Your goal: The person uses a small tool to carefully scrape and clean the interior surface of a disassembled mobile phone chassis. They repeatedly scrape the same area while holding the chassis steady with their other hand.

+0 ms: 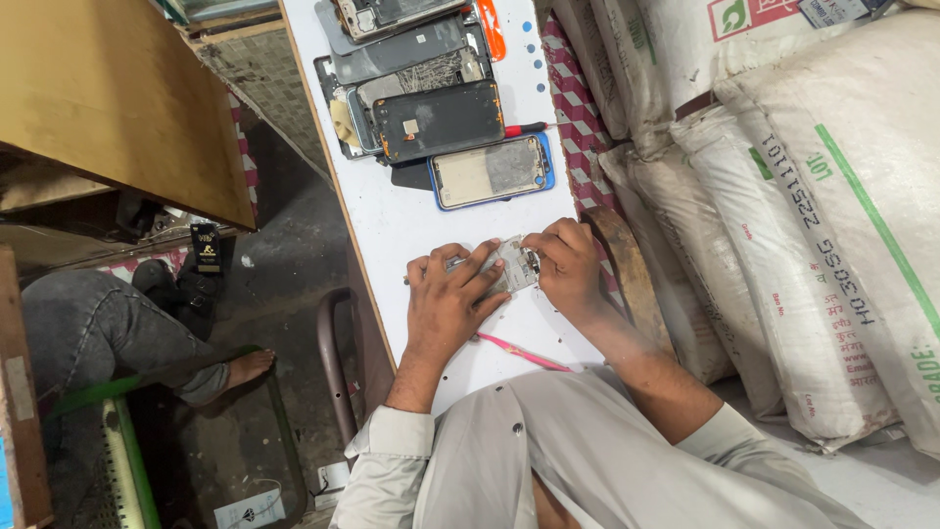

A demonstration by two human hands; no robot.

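Partly hidden, a small phone part (511,263) gripped between left hand (446,302) and right hand (565,266), details indistinct.

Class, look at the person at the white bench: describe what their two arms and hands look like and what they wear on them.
Both arms wear a loose, light grey-beige shirt with long sleeves pushed up near the elbows, leaving the forearms bare. The left sleeve ends in a folded cuff; the right sleeve is bunched. The left hand and right hand are bare: no gloves, and no watch, ring or bracelet can be seen.
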